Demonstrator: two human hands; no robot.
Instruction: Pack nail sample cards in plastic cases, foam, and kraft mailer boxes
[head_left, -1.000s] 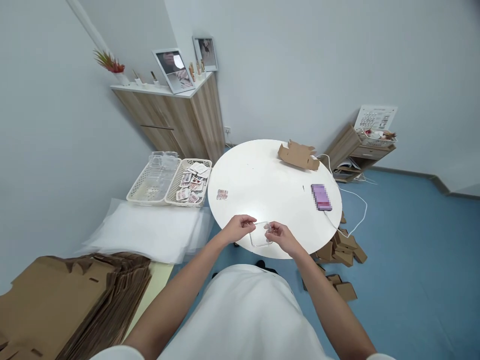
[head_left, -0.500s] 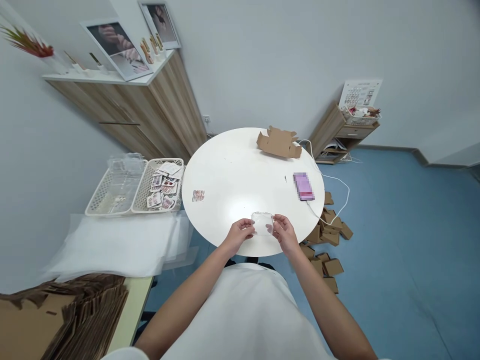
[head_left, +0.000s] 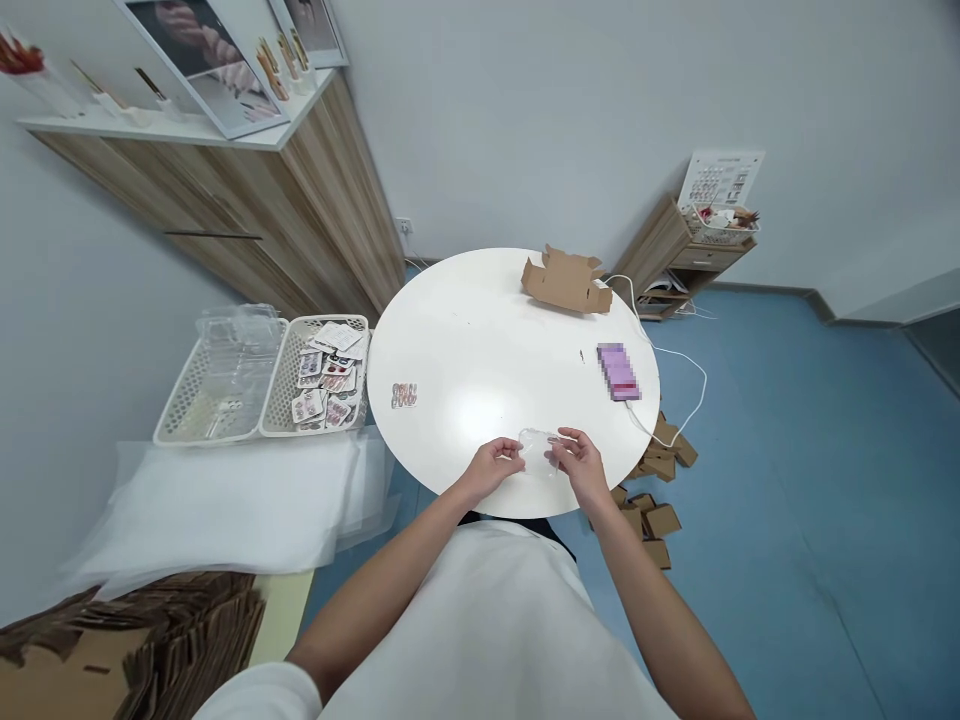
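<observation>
Both hands at the near edge of the white oval table. A clear plastic case was held between them, over the tabletop; whether its underside touched the surface could not be told. Left hand: grip closed on the case's left edge, thumb and fingertips pinching. Right hand: grip closed on the right edge, fingers along the upper right corner, thumb below. Case see-through, its outline faint; contents, if any, could not be made out.

On the table, left of the hands and well apart from them, lay a small set of what looked like false nails. Toward the far edge sat a partly folded cardboard box. To the right, a phone, screen purple and blurred, with a white cable looping past the table's edge. A tiny dark item lay just left of the phone.

Left of the table, two white baskets stood side by side: the left basket held clear plastic pieces, the right basket a heap of printed cards. Nearer the person, translucent sheets and stacked flat cardboard. Small brown boxes lay on the blue floor, right of the table.
</observation>
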